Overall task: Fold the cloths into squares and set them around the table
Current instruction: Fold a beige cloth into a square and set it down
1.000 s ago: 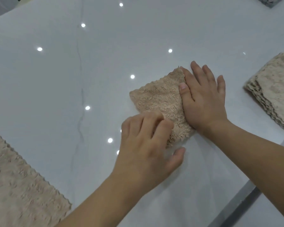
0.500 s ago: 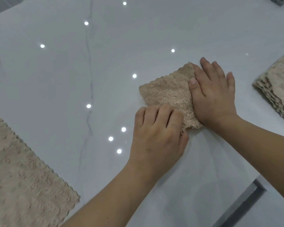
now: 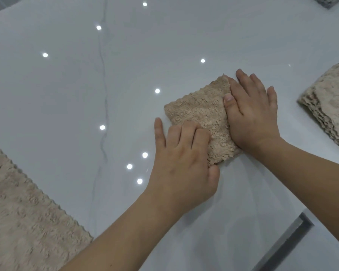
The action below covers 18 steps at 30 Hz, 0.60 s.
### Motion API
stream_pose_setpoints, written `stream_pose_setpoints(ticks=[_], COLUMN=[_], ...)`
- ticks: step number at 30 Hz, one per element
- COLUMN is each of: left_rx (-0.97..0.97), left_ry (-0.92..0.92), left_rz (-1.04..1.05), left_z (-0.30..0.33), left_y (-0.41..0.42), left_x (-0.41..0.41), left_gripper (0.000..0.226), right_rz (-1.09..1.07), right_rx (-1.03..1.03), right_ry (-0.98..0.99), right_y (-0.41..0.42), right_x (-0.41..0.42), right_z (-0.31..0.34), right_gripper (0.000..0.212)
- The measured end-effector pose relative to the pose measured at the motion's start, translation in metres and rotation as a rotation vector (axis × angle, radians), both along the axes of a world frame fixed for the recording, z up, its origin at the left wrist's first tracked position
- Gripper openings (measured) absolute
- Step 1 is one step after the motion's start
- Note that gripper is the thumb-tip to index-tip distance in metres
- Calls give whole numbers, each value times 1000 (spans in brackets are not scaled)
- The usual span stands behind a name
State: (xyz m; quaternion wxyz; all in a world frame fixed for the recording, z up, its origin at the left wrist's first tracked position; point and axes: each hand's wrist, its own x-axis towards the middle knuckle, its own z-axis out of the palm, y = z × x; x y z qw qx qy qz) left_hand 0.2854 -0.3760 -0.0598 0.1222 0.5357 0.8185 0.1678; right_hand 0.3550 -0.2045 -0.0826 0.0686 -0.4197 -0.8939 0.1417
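Nearest the camera, at the lower left, a large beige fleece cloth lies spread flat on the glossy white table, its scalloped edge running diagonally. At the lower right a grey metal strip marks the table's edge.

Further in, the left hand lies palm down with its fingers loosely curled; the knuckles of three fingers press on the near-left corner of the folded beige cloth, while the little finger stretches out onto bare table just left of it and the thumb tucks against the cloth's near edge. It grips nothing, only pressing.

The folded cloth sits as a small tilted square between the two hands, right of the table's centre. The right hand is flat and open, palm down over the cloth's right side, fingers pointing away and thumb laid across the fleece.

Beyond and to the right, well apart from the hands, a stack of beige cloths rests by the table's right edge. At the far right corner a grey speckled item shows only partly.
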Motion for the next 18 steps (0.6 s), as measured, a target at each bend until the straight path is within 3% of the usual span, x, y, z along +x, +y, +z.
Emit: stream_pose_setpoints(ticks=[10,16,18], left_rx=[-131,-248,-206], left_ry=[-37,-66,-128], left_rz=[-57,-208,-194], left_z=[8,23,24], left_y=[12,-11,-16], left_x=[-12,-22,-28], left_gripper=[52,87,75], right_rz=[4,2,-5], right_rx=[-11,-38,-40], right_ry=[-7,-16,-18], right_y=[0,-1,-1], right_x=[0,0,0], right_z=[2,4,4], right_gripper=[48,47,47])
